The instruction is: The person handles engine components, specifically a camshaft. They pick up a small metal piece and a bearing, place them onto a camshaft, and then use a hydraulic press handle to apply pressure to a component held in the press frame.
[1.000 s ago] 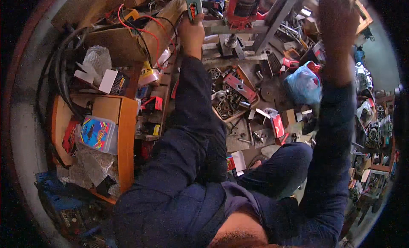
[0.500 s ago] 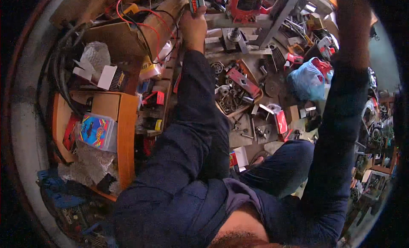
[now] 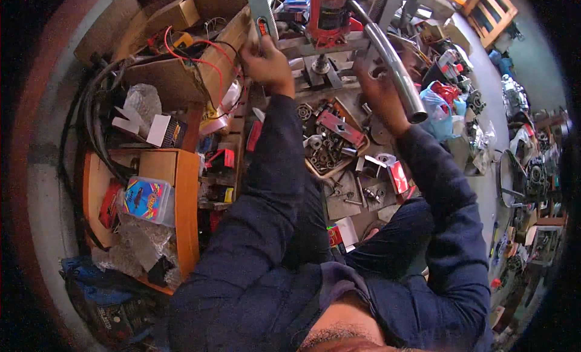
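Observation:
A press stands ahead of me, with a red bottle jack point(image 3: 327, 19) over a metal crossbeam. My left hand point(image 3: 267, 66) is closed around the labelled upright post point(image 3: 261, 19) at the press's left side. A shiny metal tube handle point(image 3: 394, 68) slants down from the jack toward the right. Beneath and beside that tube is my right hand point(image 3: 384, 89), somewhat blurred, its fingers apart and nothing seen in them. Under the jack a steel shaft point(image 3: 321, 63) stands upright in a dark metal block point(image 3: 324, 80).
A tray point(image 3: 321, 170) of loose metal parts and a red bar point(image 3: 340, 128) lies below the press. Left are an orange wooden drawer point(image 3: 189, 213), a cardboard box point(image 3: 163, 74) and cables. A blue plastic bag point(image 3: 437, 113) and more parts crowd the right.
My right arm has come down and inward from the upper right. The tube handle now shows beside it. My left hand stays at the post, and the view has shifted slightly.

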`<state>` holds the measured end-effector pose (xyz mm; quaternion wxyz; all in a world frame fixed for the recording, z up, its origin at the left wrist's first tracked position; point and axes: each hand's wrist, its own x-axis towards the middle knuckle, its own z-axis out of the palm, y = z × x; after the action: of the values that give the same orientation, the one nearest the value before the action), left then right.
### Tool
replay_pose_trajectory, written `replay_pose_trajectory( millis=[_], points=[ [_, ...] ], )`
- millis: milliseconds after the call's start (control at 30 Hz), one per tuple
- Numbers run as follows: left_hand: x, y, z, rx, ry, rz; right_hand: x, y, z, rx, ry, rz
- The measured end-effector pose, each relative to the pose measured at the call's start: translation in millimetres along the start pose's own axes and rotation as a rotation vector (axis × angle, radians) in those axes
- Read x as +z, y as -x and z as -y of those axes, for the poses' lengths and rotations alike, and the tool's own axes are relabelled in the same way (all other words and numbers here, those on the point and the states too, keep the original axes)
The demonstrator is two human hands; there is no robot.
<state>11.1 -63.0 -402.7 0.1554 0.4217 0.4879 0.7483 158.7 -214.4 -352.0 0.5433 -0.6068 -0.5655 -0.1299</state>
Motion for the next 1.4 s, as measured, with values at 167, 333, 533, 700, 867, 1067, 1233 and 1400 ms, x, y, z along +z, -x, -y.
replay_pose_trajectory(
  millis=[167, 333, 533, 700, 867, 1067, 1233, 1400],
  points=[
    [9, 68, 25, 0.031, -0.105, 0.436, 65, -7, -81, 0.309, -0.140, 0.523],
    [33, 91, 103, 0.262, -0.400, 0.645, 112, -18, -110, 0.620, -1.003, 0.591],
    [72, 104, 114, 0.181, -0.223, 0.825, 96, -26, -125, -0.004, -0.071, 0.654],
    [69, 107, 111, 0.116, -0.353, 0.870, 56, -45, -38, -0.329, 0.089, 0.153],
    [64, 88, 131, 0.315, -0.281, 0.841, 27, -34, 2, -0.505, 0.247, 0.289],
    [49, 110, 85, 0.314, -0.127, 0.948, -43, -28, -16, -0.620, 0.431, 0.715],
    [37, 126, 45, -0.030, -0.167, 1.334, -121, 11, -97, -0.562, 0.444, 1.084],
    [20, 152, 23, -1.276, 0.179, 1.483, -239, 133, -166, 0.779, 0.210, 1.275]
  ],
)
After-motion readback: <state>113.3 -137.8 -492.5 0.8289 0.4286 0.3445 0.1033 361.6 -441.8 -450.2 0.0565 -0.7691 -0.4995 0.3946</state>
